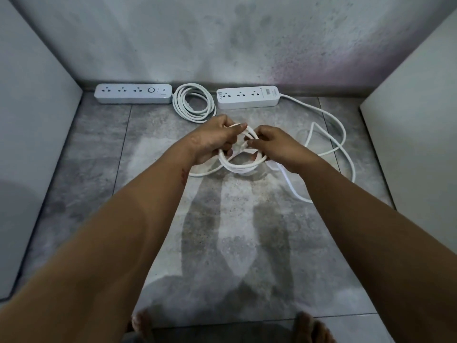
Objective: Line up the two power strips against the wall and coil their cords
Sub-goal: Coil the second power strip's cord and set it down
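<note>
Two white power strips lie end to end along the base of the back wall: the left strip [133, 93] and the right strip [248, 97]. Between them rests the left strip's cord [194, 103], wound into a flat coil on the floor. The right strip's cord [331, 134] leaves its right end, loops loosely over the tiles and runs into a partly wound coil [241, 167] held above the floor. My left hand [212, 141] grips the coil's upper left side. My right hand [279, 147] pinches its loops from the right. The plug is hidden.
Grey stone-look floor tiles [99, 149] meet a stained grey wall [222, 40]. White panels stand on the left [29, 120] and right [415, 125], boxing in the floor space. My bare feet [142, 325] show at the bottom edge.
</note>
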Motion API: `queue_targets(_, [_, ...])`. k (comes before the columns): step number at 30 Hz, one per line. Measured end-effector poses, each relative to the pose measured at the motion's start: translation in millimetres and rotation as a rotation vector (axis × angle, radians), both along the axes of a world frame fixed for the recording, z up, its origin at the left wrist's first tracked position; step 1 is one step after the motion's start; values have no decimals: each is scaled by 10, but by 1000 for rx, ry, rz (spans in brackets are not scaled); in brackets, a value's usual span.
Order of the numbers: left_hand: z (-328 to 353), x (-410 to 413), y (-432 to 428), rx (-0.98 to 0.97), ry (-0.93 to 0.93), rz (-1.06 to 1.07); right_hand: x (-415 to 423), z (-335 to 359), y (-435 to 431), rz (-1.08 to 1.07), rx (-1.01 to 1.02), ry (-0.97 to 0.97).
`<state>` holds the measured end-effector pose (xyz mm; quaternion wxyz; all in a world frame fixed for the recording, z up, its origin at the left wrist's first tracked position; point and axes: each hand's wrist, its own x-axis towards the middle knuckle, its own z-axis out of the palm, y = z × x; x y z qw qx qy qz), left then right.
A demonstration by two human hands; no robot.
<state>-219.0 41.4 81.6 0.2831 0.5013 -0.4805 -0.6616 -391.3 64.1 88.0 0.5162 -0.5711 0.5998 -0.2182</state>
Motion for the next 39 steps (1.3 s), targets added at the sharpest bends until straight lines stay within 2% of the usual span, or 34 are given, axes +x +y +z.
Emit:
queue_targets(4, [31,20,-40,-190,-216,-17,29,-12,26,-118,41,-116])
queue_targets(8, [-2,10,-60,-339,-340,-38,55,-32,23,-209,68,-163])
queue_targets(15, [-34,-55,-98,-391,-424,-17,37,-61,-13,-328,114,-274])
queue_targets(20, [0,-49,-130,-430,-716,-116,63,-90,-13,-413,129,-325])
queue_targets(21, [-2,-30,-130,-360,-680,-134,69,-93,-8,-421,133,-331])
queue_targets(24, [15,-4,-55,-85,-333,-77,81,-90,-3,-435,145,-383])
queue_targets(30, [-73,23,-34,114,136,160,92,12,-17,-434,225,-451])
queue_targets(32, [-103,1,-32,161,207,185,77,22,-24,-417,251,-455])
queue_targets(35, [-116,34,9,248,248,83,61,23,3,-351,273,-454])
queue_targets(39, [-94,200,13,390,337,-143,120,17,-18,-270,156,-231])
